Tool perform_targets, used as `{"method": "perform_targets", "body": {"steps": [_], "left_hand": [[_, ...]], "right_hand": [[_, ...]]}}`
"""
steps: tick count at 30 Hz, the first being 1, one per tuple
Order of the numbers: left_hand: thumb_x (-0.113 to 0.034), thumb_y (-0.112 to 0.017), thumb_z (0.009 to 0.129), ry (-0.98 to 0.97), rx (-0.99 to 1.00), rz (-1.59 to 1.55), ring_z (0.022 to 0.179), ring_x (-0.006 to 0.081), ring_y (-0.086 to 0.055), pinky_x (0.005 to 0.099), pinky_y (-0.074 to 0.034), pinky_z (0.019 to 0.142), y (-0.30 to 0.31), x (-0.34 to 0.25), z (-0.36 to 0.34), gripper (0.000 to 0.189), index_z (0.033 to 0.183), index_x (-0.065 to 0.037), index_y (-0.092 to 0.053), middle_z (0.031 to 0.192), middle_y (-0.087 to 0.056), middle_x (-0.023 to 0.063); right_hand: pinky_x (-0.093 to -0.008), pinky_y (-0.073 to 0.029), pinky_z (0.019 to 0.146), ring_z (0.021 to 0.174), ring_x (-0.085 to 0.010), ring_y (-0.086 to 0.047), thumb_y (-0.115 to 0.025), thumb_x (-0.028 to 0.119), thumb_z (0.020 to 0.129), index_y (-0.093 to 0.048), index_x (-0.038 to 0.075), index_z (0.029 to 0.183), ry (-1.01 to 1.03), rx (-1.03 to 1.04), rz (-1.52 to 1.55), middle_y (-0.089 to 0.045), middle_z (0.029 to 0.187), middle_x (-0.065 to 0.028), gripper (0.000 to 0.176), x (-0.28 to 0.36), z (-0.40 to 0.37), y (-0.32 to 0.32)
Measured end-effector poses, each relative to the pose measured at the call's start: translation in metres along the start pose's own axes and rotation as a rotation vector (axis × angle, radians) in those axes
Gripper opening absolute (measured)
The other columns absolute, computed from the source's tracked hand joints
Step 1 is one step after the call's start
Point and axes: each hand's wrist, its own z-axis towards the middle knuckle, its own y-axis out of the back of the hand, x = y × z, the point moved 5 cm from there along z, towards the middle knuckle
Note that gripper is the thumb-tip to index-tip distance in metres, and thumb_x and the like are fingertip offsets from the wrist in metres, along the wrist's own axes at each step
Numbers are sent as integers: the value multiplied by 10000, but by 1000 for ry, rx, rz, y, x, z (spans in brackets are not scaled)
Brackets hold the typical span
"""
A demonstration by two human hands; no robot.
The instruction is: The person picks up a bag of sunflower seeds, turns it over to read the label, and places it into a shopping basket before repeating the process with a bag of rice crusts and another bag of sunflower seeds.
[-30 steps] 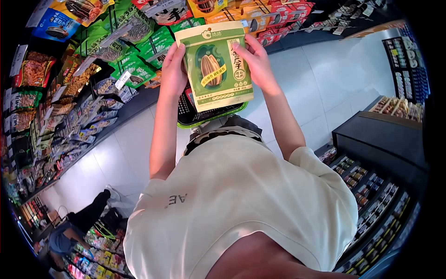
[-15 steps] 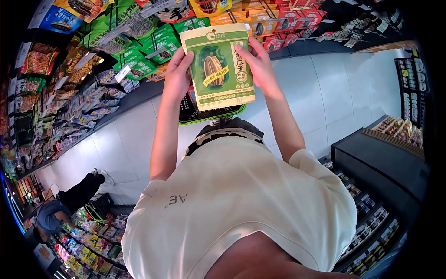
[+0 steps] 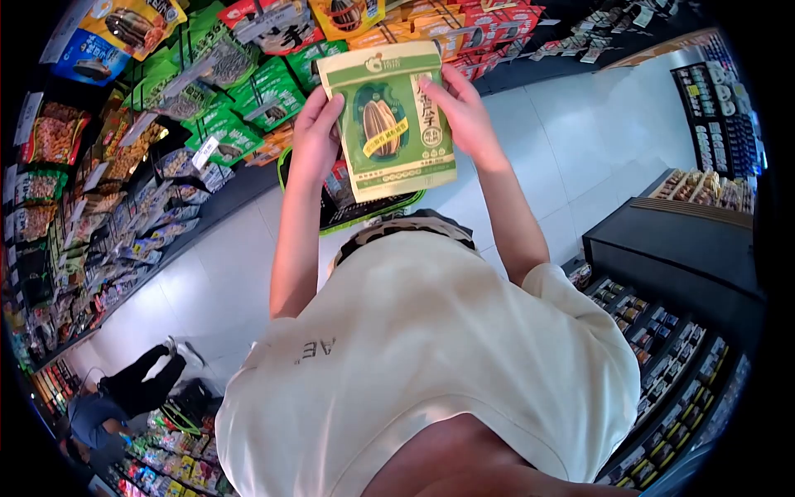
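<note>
A green and cream seed packet [image 3: 387, 124] is held upright in front of me, its printed front with a large striped seed facing the camera. My left hand [image 3: 318, 128] grips its left edge, thumb on the front. On the right edge, my right hand [image 3: 460, 106] is closed with the thumb over the printed panel. The fingers behind the packet are hidden. Below and behind it shows a black basket [image 3: 373, 217] with a green rim, partly covered by the packet.
Hanging snack bags [image 3: 265, 91] fill the rack ahead and to the left. A dark cabinet [image 3: 662, 248] stands at the right, with stocked shelves [image 3: 662, 356] nearer me. Another person [image 3: 103, 414] is at the lower left beside more shelves. Pale floor tiles [image 3: 530, 141] run between.
The surroundings have shifted and turned slightly in view; more of the basket shows left of the packet. Both hands still hold the packet in nearly the same place.
</note>
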Motion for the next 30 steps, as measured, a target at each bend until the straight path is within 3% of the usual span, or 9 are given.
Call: {"method": "perform_targets", "body": {"steps": [6,8,12,15,19,22,24,27,30], "left_hand": [[-105,-475,894,9,6,-19,965,81,-504,215,-425,771,0,11,6,410,1289,-77,-371,1119,-527,2],[-102,-479,890,17,49,-25,901,63,-518,201,-427,727,0,13,13,396,1276,-81,-391,1071,-543,-1],[-97,-478,890,29,51,-33,844,64,-532,198,-432,686,-15,12,19,376,1260,-84,-410,1021,-556,6],[-101,-472,895,27,78,12,847,64,-533,201,-436,683,-25,13,25,363,1252,-79,-416,1024,-555,9],[-103,-469,897,8,60,65,916,90,-534,224,-435,762,-32,23,44,388,1277,-81,-391,1062,-557,33],[-97,-463,899,-81,25,95,977,121,-524,247,-409,839,-62,26,59,471,1342,-93,-304,1120,-547,64],[-88,-460,898,-155,-34,169,1023,139,-508,263,-382,885,-86,29,72,555,1389,-120,-204,1167,-531,86],[-81,-461,894,-164,-42,199,1014,131,-513,252,-395,858,-110,53,100,589,1401,-139,-167,1166,-529,78],[-66,-465,889,-127,-126,305,863,97,-543,209,-419,718,-132,73,123,595,1401,-159,-177,1068,-574,68]], "right_hand": [[-215,-443,700,853,-78,-548,-561,131,857,-457,13,1150,29,-65,-86,-583,950,-36,332,2,-7,4],[-222,-443,733,891,-92,-543,-539,100,866,-333,40,1290,28,-81,-123,-578,993,-47,476,4,-10,5],[-239,-443,769,916,-107,-538,-507,66,876,-185,93,1380,64,-54,-87,-539,1100,-80,599,14,-11,9],[-235,-420,814,963,-105,-514,-494,57,879,-150,106,1396,105,-55,-134,-523,1134,-85,623,16,-6,22],[-235,-400,851,1028,-109,-481,-487,43,880,-148,111,1399,110,-15,-113,-475,1210,-80,624,22,10,38],[-237,-404,840,1004,-104,-491,-518,65,870,-165,107,1396,173,-8,-127,-488,1195,-79,635,39,25,62],[-242,-383,879,1068,-116,-460,-520,71,869,-193,93,1389,232,45,-205,-441,1257,-83,615,44,40,90],[-245,-367,903,1116,-124,-429,-519,78,871,-217,76,1381,350,97,-382,-389,1310,-81,592,54,65,135],[-225,-387,868,1021,-95,-472,-499,32,869,-218,57,1379,162,139,-177,-445,1255,-87,582,70,83,166]]}}
